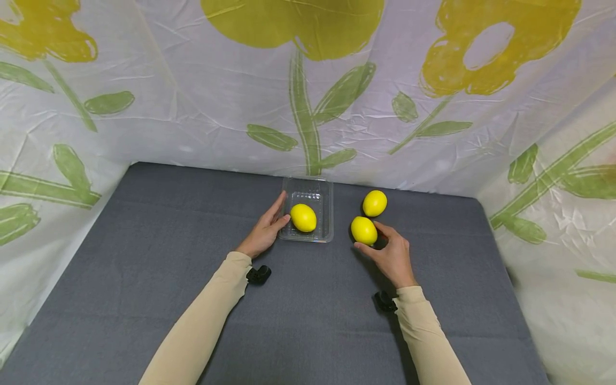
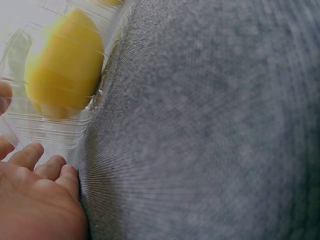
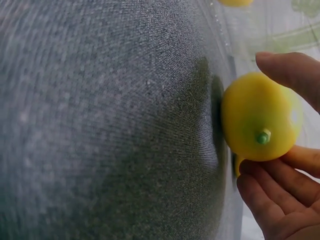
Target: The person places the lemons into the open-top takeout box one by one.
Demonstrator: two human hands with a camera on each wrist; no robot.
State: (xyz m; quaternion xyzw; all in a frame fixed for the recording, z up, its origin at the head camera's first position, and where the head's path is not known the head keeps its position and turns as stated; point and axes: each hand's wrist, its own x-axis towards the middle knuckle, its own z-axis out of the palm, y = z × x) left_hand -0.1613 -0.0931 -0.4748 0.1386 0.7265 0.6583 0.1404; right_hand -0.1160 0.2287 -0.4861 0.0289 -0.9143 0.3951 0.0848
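A clear plastic tray (image 1: 329, 214) stands at the back middle of the grey cloth and holds one yellow lemon (image 1: 303, 217). My left hand (image 1: 283, 209) lies against the tray's left wall with straight fingers, thumb near the lemon. The left wrist view shows that lemon (image 2: 62, 65) through the tray wall (image 2: 55, 135), with my fingers (image 2: 47, 167) beside it. To the right of the tray, my right hand (image 1: 380, 241) grips a second lemon (image 1: 363, 230) that rests on the cloth. Close up, thumb and fingers (image 3: 272, 192) curl round this lemon (image 3: 257, 117).
A third lemon (image 1: 374, 203) lies on the cloth just behind the gripped one. The grey cloth (image 1: 144, 251) stretches wide to the left and front. A white plastic sheet (image 1: 202, 107) printed with yellow flowers walls in the back and both sides.
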